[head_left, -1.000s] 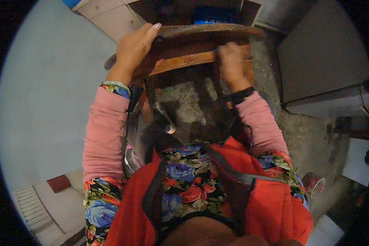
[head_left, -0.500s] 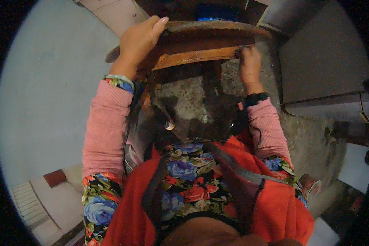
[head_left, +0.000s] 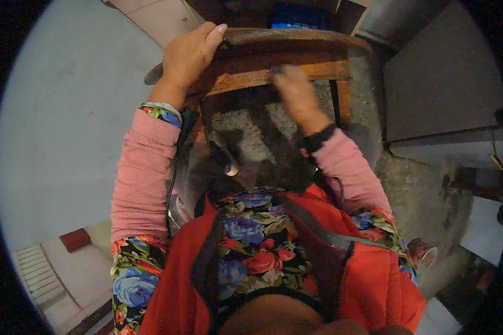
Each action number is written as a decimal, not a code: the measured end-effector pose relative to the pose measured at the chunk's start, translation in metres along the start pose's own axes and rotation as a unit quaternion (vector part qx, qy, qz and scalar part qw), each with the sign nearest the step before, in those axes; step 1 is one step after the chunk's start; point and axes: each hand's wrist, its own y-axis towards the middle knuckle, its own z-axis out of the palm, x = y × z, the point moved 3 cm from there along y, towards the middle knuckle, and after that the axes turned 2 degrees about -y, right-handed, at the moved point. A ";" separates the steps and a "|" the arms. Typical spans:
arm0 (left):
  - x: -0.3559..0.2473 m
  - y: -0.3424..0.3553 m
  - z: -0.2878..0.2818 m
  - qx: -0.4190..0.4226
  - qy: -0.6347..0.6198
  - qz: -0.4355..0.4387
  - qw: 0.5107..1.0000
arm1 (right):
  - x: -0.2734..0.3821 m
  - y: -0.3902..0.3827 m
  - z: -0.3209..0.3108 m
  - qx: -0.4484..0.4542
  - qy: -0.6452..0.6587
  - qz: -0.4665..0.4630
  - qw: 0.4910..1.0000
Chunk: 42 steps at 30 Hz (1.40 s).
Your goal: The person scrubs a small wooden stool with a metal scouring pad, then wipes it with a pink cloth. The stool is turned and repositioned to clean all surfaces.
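A wooden table (head_left: 318, 70) with a rounded, worn top and an orange-brown side rail stands tilted in front of me. My left hand (head_left: 193, 56) is closed over the left part of the tabletop's edge, its thumb lying on top. Against the middle of the rail is my right hand (head_left: 297, 92), smeared by motion, with its fingers bent together. Something small and dark shows at those fingertips, too blurred to name. One table leg (head_left: 343, 103) shows just right of that hand.
A pale wall (head_left: 67, 123) runs along my left. On the right stands a large grey cabinet-like box (head_left: 441, 84). Beyond the table is a blue thing (head_left: 302, 17). A reddish bucket (head_left: 423, 255) stands on the rough floor (head_left: 413, 195) at the lower right.
My right hand has slid left along the rail, from near its right end to the middle, uncovering the right leg. My left hand keeps its hold on the tabletop edge.
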 end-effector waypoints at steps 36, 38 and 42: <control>-0.003 0.004 0.008 0.028 -0.047 -0.042 0.998 | -0.085 0.069 -0.110 -0.222 0.066 0.213 0.949; -0.002 0.004 0.009 0.015 -0.048 -0.019 0.999 | -0.038 0.092 -0.104 -0.222 -0.012 0.035 0.974; 0.003 -0.001 0.010 0.037 -0.081 -0.054 0.995 | -0.082 0.080 -0.111 -0.237 0.027 0.176 0.955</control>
